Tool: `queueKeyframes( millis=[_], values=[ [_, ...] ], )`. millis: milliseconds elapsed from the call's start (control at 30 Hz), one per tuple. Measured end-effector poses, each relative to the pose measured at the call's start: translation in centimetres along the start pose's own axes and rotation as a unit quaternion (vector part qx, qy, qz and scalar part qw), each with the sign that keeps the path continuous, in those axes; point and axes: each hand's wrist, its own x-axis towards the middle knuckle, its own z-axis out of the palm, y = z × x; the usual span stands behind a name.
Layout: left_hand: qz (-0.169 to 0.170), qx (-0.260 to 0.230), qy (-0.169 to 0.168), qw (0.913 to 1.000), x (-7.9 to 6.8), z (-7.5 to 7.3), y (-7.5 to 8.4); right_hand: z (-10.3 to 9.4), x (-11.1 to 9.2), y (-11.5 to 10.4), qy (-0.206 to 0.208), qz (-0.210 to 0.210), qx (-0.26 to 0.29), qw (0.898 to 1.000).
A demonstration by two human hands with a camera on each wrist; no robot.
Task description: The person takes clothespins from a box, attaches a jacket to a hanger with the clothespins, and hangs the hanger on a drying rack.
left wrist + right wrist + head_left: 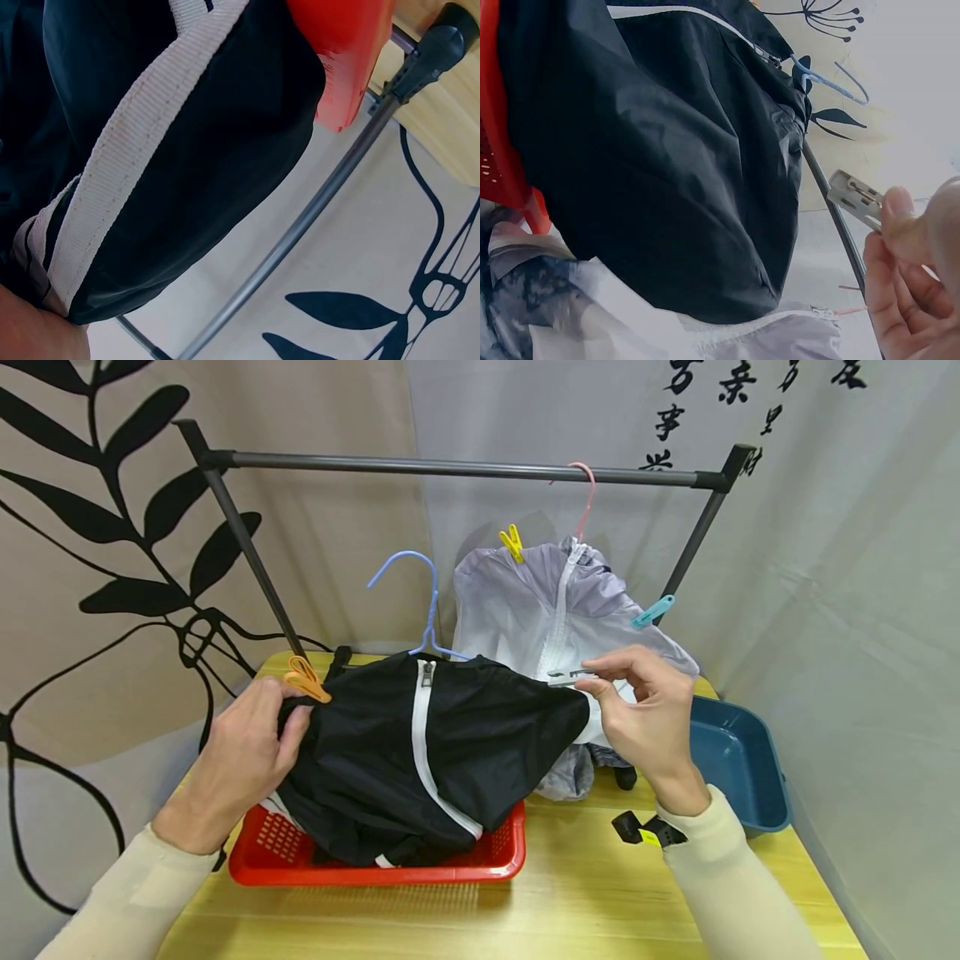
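Note:
A black jacket [495,718] with a white-edged zipper hangs on a blue hanger [433,602], its hook free of the rail. My left hand [251,747] grips the jacket's shoulder on the left, beside an orange clothespin [303,679] clipped there. In the left wrist view, the black cloth [202,172] with its pale band covers most of that hand. Between thumb and fingers, my right hand [648,718] pinches a light grey clothespin [855,196] close to the jacket's other shoulder. Whether the clothespin touches the cloth, I cannot tell.
Below the jacket stands a red basket [375,875] on the wooden table [600,902]. A grey-and-white jacket [517,602] hangs behind by a pink hanger [587,502] from the metal rail [420,466], with yellow [513,543] and teal [654,611] clothespins. A blue basin [738,768] sits at right.

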Motion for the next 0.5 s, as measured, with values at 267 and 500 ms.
queueKeyframes(
  millis=[267,500],
  values=[
    [0.001,-0.004,0.001,1.0,0.1,0.0,0.0,1.1,0.4,0.2,-0.013,0.002,-0.041,0.999],
    [0.001,-0.004,0.001,1.0,0.1,-0.1,0.0,1.5,0.9,0.1,-0.035,0.002,-0.093,0.995]
  ],
)
